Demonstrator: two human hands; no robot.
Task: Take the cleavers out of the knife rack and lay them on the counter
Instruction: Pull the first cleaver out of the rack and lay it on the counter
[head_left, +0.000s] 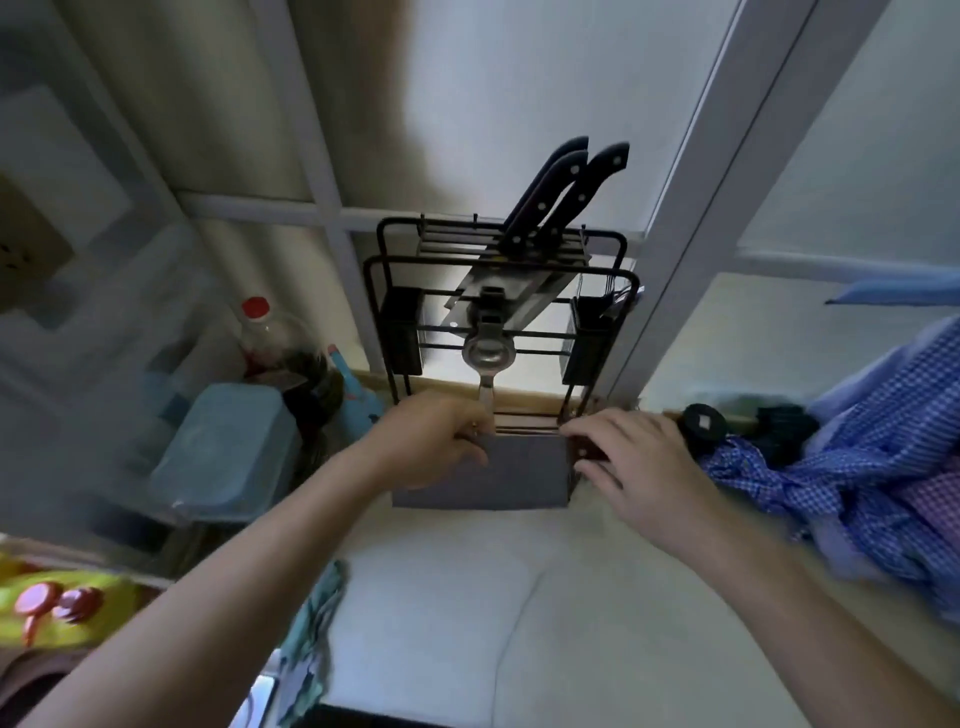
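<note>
The black wire knife rack (384, 291) stands on the pale counter (467, 597) against the window. Three cleavers sit in its top slots, their black riveted handles (558, 192) slanting up to the right and their steel blades (498, 291) showing through the wires. My left hand (431, 441) is curled around the left side of the rack's grey base tray (519, 478). My right hand (639, 467) grips the tray's right corner, fingers laid over the edge. Neither hand touches a cleaver.
A metal strainer-like tool (488, 353) hangs on the rack's front. Left of the rack are a blue lidded box (228, 447) and a red-capped bottle (260, 332). Blue checked cloth (857, 467) is heaped at the right, with a black knob (704, 423) beside it. A teal rag (311, 623) lies at the counter's left edge.
</note>
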